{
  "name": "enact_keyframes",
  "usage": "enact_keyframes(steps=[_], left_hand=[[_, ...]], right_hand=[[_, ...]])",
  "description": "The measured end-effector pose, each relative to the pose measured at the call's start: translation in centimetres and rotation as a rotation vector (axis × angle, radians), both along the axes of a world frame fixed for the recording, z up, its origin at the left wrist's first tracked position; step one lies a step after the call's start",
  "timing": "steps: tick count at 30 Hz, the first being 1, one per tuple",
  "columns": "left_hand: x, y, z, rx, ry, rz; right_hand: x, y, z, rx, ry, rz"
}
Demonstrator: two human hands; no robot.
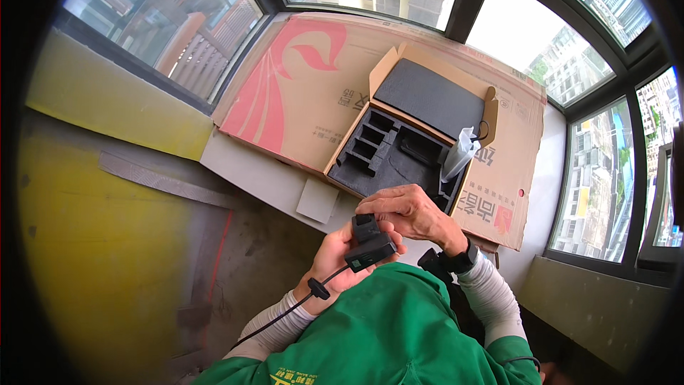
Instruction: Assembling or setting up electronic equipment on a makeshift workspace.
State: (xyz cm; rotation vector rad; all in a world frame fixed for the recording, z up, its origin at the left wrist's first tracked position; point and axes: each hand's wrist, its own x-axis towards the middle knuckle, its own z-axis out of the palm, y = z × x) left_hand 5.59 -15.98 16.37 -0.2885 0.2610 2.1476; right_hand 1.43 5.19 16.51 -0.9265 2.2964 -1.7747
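Note:
My left hand [333,256] holds a small black device [370,251] with a boxy lower body and a looped upper part. A thin black cable [281,317] runs from it along my left forearm, with a black clip [318,288] on it near the wrist. My right hand [412,212] is closed, its bent fingertips at the upper end of the same device; exactly what they pinch is partly hidden. Around my right wrist sits a black strap [463,259] with a black block [433,264] beside it.
Ahead lies an open cardboard box [340,160] with a black foam insert [391,168] and a foam sheet [429,100] in its lid. A white plastic pouch [459,156] stands at its right. Beneath is a large flat carton [285,110] on a sill; windows surround it.

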Motion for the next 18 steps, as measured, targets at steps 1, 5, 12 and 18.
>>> enact_keyframes(steps=[1, 5, 12, 18], left_hand=[[0.0, -0.1, -0.1, 0.007, -0.001, 0.021], [0.6, 0.0, 0.7, -0.018, -0.129, 0.088], [0.8, 0.3, 0.5, 0.166, -0.103, -0.123], [1.1, 2.6, 0.8, 0.482, 0.111, -0.274]], right_hand=[[-0.1, -0.1, -0.6, -0.008, 0.021, -0.008], [-0.2, -0.3, -0.7, -0.044, 0.031, -0.035], [-0.2, -0.2, 1.2, -0.169, -0.116, 0.093], [-0.3, -1.2, 1.3, -0.227, -0.529, 0.297]])
